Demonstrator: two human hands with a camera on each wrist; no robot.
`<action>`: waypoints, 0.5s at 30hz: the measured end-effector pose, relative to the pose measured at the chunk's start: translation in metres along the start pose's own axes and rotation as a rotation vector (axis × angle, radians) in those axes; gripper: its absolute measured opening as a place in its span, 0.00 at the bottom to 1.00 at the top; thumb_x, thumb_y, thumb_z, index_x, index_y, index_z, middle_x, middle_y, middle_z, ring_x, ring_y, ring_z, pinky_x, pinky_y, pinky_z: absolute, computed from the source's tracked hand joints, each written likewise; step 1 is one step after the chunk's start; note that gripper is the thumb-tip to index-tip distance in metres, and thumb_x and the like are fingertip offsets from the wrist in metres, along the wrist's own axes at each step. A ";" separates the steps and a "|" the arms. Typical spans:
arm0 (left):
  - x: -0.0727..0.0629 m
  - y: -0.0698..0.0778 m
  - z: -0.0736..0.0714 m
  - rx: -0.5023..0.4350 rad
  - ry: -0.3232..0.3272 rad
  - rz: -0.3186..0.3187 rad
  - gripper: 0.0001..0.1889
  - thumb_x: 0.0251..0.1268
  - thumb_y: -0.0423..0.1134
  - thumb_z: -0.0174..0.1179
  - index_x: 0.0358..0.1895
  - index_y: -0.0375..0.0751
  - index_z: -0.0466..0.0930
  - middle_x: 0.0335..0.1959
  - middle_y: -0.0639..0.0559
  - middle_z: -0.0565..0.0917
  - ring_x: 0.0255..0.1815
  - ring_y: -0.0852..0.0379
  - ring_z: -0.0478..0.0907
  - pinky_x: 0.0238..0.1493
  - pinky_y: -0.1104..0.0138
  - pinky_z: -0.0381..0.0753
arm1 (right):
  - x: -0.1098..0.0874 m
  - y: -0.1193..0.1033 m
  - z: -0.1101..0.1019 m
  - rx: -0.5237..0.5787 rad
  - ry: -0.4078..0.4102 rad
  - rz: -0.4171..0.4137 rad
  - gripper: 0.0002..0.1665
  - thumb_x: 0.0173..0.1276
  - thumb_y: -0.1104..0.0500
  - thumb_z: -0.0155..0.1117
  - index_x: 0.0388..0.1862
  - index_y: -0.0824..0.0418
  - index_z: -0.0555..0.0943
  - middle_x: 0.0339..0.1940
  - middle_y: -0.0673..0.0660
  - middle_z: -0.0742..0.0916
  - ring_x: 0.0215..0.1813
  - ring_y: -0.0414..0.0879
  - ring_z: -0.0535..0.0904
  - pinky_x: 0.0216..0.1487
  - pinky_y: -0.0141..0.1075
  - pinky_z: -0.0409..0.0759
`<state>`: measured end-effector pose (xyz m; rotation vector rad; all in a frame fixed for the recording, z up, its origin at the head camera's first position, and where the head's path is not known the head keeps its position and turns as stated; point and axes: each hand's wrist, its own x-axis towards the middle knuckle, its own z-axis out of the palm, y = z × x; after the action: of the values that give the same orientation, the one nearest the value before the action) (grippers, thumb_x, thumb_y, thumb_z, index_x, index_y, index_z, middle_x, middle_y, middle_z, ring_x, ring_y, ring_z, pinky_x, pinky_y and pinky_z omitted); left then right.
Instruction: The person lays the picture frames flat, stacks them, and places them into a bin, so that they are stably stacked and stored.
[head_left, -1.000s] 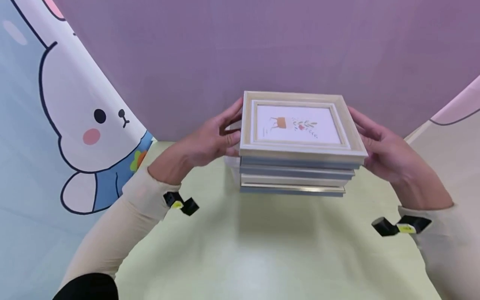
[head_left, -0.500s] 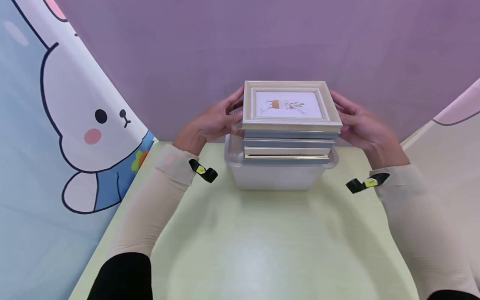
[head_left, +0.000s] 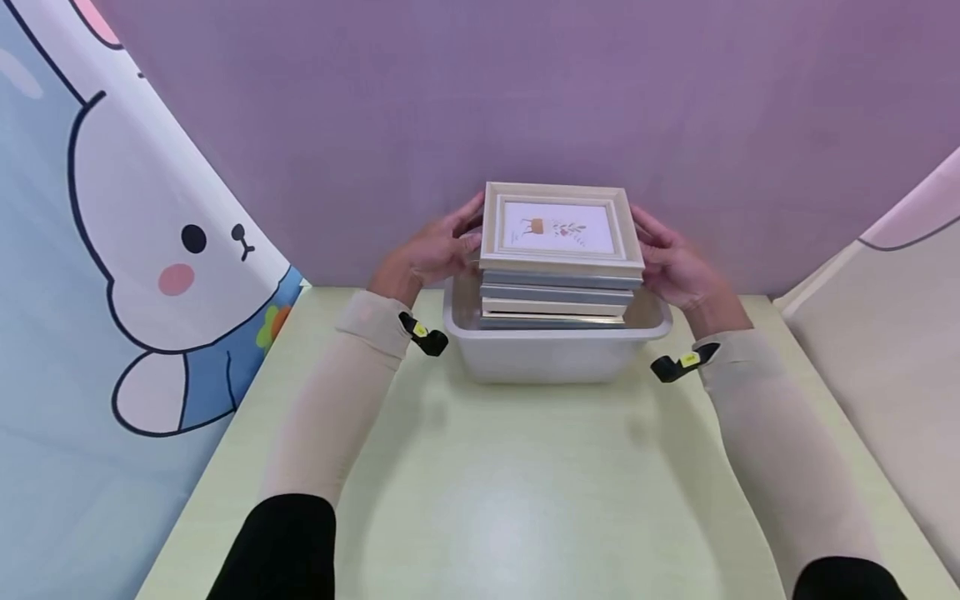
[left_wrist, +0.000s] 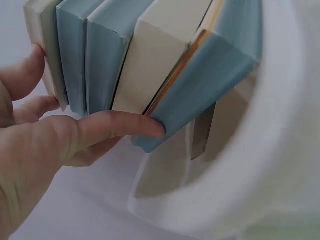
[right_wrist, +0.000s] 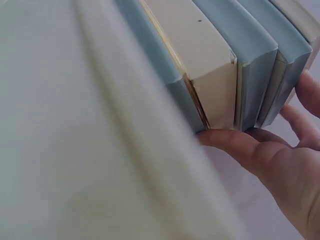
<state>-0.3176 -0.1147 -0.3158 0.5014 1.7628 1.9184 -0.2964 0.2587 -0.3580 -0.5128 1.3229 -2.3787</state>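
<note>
A stack of several picture frames, cream and blue-grey, sits at the mouth of a white plastic bin in the head view. Its top picture frame is cream, with a small plant-like print. My left hand holds the stack's left end and my right hand its right end. In the left wrist view, fingers spread along the ends of the blue frame and its neighbours. The right wrist view shows fingers against the cream frame and others. The stack's underside is hidden in the head view.
The bin stands on a pale green table, against a purple backdrop. A rabbit-print cloth hangs at the left, and a pale cloth lies at the right. The bin's rim is close to both hands.
Both hands have carried the frame stack away from the head camera and down to the bin. The bin, mostly hidden at first, now shows beneath the stack.
</note>
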 end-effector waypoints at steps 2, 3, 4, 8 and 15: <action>0.003 -0.007 -0.002 -0.026 0.031 -0.015 0.40 0.78 0.30 0.46 0.82 0.71 0.42 0.86 0.53 0.45 0.82 0.43 0.53 0.71 0.27 0.57 | 0.002 0.005 0.000 -0.039 0.043 0.024 0.43 0.78 0.71 0.49 0.84 0.44 0.52 0.82 0.48 0.67 0.48 0.43 0.85 0.48 0.34 0.83; 0.004 -0.011 -0.003 -0.043 0.044 -0.018 0.39 0.79 0.31 0.44 0.82 0.70 0.42 0.86 0.53 0.44 0.82 0.42 0.53 0.71 0.26 0.56 | 0.003 0.008 0.000 -0.044 0.059 0.034 0.43 0.78 0.70 0.49 0.84 0.44 0.52 0.84 0.49 0.62 0.48 0.42 0.84 0.49 0.34 0.83; 0.006 -0.014 -0.003 -0.061 0.063 -0.020 0.38 0.81 0.31 0.42 0.82 0.70 0.42 0.86 0.53 0.45 0.82 0.42 0.54 0.71 0.25 0.54 | 0.004 0.009 0.001 -0.039 0.072 0.042 0.42 0.78 0.70 0.49 0.84 0.44 0.51 0.85 0.51 0.58 0.50 0.42 0.84 0.49 0.35 0.82; 0.015 -0.027 0.001 -0.153 0.182 -0.053 0.32 0.84 0.35 0.36 0.82 0.72 0.47 0.84 0.50 0.55 0.72 0.46 0.68 0.74 0.30 0.56 | 0.010 0.014 0.006 0.005 0.134 0.068 0.41 0.80 0.69 0.45 0.84 0.44 0.51 0.86 0.53 0.53 0.43 0.41 0.84 0.46 0.35 0.82; 0.028 -0.043 0.015 -0.228 0.385 -0.150 0.33 0.82 0.30 0.36 0.79 0.73 0.55 0.74 0.46 0.73 0.37 0.61 0.82 0.50 0.61 0.81 | 0.017 0.021 0.014 0.081 0.267 0.124 0.39 0.82 0.70 0.34 0.85 0.42 0.50 0.86 0.47 0.53 0.25 0.41 0.75 0.28 0.31 0.77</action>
<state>-0.3281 -0.0841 -0.3582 -0.0866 1.7116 2.1762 -0.3014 0.2307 -0.3666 -0.0877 1.3164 -2.4468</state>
